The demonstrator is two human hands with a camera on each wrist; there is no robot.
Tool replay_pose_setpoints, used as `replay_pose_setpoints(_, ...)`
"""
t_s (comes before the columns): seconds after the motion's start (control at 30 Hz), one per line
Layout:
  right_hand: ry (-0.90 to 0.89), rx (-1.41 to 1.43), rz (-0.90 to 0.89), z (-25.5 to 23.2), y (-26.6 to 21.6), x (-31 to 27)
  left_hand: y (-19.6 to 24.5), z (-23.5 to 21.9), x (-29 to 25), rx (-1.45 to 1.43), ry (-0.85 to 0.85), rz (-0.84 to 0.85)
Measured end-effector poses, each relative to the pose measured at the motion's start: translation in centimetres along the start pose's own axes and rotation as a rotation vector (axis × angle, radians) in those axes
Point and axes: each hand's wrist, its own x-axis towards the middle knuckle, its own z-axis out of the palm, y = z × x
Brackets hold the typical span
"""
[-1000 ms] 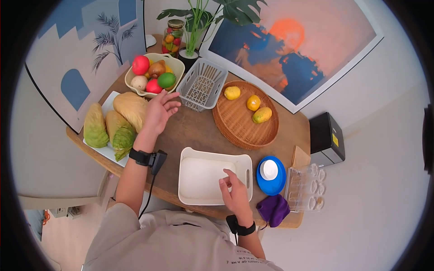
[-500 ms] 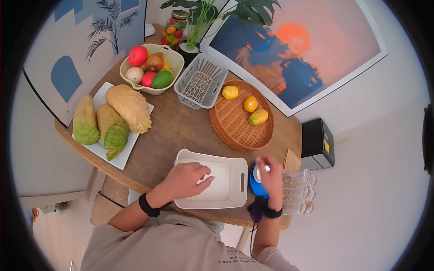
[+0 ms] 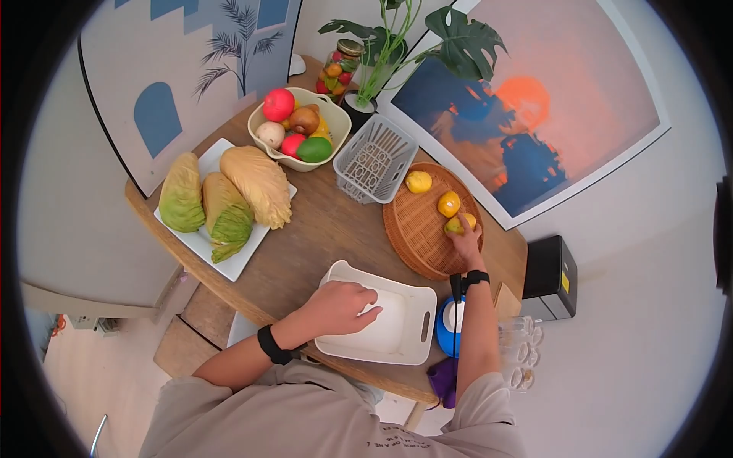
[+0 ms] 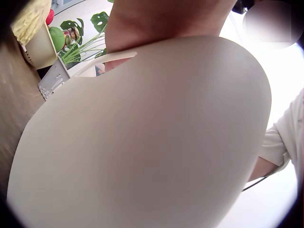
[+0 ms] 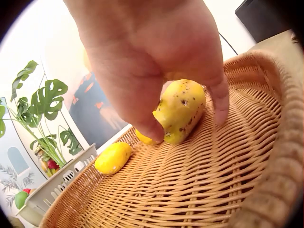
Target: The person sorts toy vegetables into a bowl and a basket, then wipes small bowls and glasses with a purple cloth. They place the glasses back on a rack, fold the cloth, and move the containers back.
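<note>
My right hand (image 3: 466, 246) reaches into the round wicker basket (image 3: 412, 237). In the right wrist view, the fingers of that hand (image 5: 147, 57) curl round a spotted yellow fruit (image 5: 183, 107), with a fingertip on its left side and another finger at its right. Two more yellow fruits (image 3: 418, 182) lie beside it in the basket. My left hand (image 3: 343, 308) is over the left part of a white bin (image 3: 393, 324), fingers loosely bent and holding nothing. The bin's outer wall (image 4: 142, 142) fills most of the left wrist view, hiding the left fingers.
Cabbages lie on a white tray (image 3: 231, 267) at left. Behind stand a cream basket (image 3: 341, 130) of produce, a grey plastic basket (image 3: 374, 162) and a potted plant (image 3: 466, 42). Near my right forearm are a blue plate (image 3: 444, 336), purple cloth (image 3: 441, 382) and clear cups (image 3: 519, 353).
My right hand has moved from over the bin, past the blue plate, to the fruit in the wicker basket. My left hand has come from near the cream basket to the bin.
</note>
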Motion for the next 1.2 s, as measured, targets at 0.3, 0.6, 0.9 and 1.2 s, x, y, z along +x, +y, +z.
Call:
replay_pose_setpoints(0.3, -0.006, 0.366, 0.074, -3.4, -1.9, -5.3, 0.4, -0.2, 0.1, 0.075, -0.059, -0.036)
replay_pose_setpoints(0.6, -0.437, 0.580, -0.360, -9.3, -17.1, -28.6, 1.7, -0.8, 0.3, 0.112, -0.157, -0.016)
replay_pose_setpoints(0.9, -0.415, 0.501, 0.024, -3.3, -19.1, -31.3, 1.4, -0.1, 0.5, 0.426, -0.559, 0.012)
replay_pose_setpoints(1.2, -0.358, 0.356, 0.001, -2.3, -19.7, -31.3, 1.6, -0.1, 0.3, 0.450, -0.468, 0.040)
